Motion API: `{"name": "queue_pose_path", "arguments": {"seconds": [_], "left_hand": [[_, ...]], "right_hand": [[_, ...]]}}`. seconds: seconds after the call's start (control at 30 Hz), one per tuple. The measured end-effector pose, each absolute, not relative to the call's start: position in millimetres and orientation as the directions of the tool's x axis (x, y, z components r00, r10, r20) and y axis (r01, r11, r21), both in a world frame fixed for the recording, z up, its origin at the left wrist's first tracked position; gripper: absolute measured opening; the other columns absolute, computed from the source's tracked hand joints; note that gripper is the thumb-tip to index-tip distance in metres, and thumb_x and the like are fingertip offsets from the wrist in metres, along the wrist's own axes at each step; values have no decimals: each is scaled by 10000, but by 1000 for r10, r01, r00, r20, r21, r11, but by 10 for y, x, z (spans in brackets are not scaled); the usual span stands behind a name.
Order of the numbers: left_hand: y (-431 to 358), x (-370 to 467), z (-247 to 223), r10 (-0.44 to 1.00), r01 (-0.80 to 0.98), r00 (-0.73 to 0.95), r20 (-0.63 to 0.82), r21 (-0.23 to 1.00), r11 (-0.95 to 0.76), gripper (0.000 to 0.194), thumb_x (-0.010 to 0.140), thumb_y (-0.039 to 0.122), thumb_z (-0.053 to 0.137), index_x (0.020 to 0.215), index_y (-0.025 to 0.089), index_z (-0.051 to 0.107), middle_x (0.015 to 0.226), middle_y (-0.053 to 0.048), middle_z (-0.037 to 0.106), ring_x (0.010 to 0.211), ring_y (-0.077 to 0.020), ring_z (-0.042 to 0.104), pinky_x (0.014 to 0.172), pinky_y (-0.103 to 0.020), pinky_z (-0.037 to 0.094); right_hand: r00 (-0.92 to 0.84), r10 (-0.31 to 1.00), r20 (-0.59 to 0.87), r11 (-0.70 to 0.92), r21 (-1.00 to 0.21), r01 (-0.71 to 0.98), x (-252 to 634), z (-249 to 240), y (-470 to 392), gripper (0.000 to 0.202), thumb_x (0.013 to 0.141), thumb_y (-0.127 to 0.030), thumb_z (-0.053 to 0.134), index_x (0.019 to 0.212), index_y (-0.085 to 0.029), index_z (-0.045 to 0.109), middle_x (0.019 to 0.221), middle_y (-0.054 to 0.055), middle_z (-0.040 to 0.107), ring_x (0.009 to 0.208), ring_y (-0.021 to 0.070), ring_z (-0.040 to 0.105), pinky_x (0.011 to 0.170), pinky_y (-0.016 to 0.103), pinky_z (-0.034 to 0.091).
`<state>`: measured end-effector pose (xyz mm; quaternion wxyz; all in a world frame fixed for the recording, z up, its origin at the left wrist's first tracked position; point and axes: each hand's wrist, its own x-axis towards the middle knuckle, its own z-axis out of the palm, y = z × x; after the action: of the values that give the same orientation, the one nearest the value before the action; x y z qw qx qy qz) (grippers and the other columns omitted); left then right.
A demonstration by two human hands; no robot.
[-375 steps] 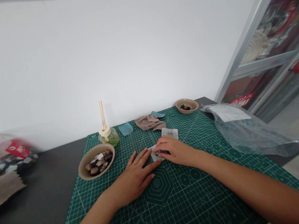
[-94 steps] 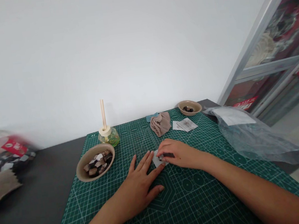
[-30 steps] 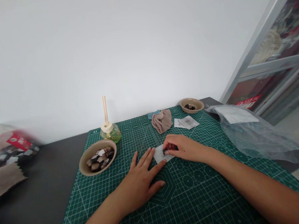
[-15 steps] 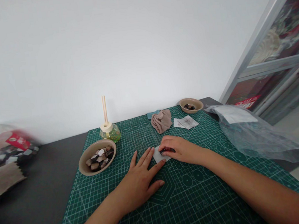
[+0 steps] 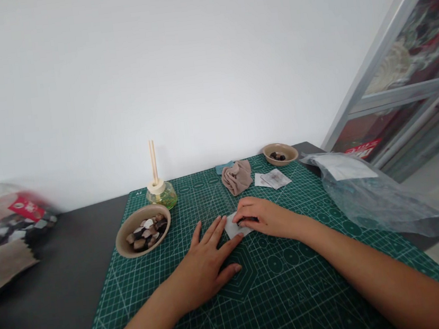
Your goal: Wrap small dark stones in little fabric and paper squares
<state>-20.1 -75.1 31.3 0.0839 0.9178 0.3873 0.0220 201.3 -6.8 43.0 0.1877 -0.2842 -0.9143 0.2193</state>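
Observation:
My left hand [image 5: 211, 259] lies flat with fingers spread, its fingertips on the edge of a small whitish sheet [image 5: 231, 228] on the green cutting mat [image 5: 206, 315]. Over the right part of that sheet, my right hand [image 5: 260, 214] is closed on a small dark stone [image 5: 246, 220], pressed low against the sheet. The fingers cover much of the stone. Beyond the hands lie a crumpled beige cloth [image 5: 237, 177] and two grey-marked square sheets [image 5: 276, 178], partly overlapping.
A beige bowl [image 5: 122, 241] of brown, black and white stones is at left, beside a glass reed diffuser [image 5: 162, 194]. Another bowl [image 5: 293, 154] with a few dark stones stands far back. A clear plastic bag [image 5: 363, 205] covers the right edge; a bag of stones [image 5: 18, 216] sits far left.
My right hand has shifted very slightly over the sheet with the dark stone. My left hand stays in place.

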Motion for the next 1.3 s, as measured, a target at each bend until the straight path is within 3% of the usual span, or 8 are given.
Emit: {"name": "queue_pose_path", "arguments": {"seconds": [1.3], "left_hand": [[-751,-191,345,718,709,695,-35,192,-678,495,956,427,430,1424,316,316,1541,-115,133,1406,-299,95,1078,-612,106]], "right_hand": [[-774,581,251,770,-478,423,2000,428,-75,167,836,-88,559,944,-160,664,913,67,610,897,183,547,830,330,442]]}}
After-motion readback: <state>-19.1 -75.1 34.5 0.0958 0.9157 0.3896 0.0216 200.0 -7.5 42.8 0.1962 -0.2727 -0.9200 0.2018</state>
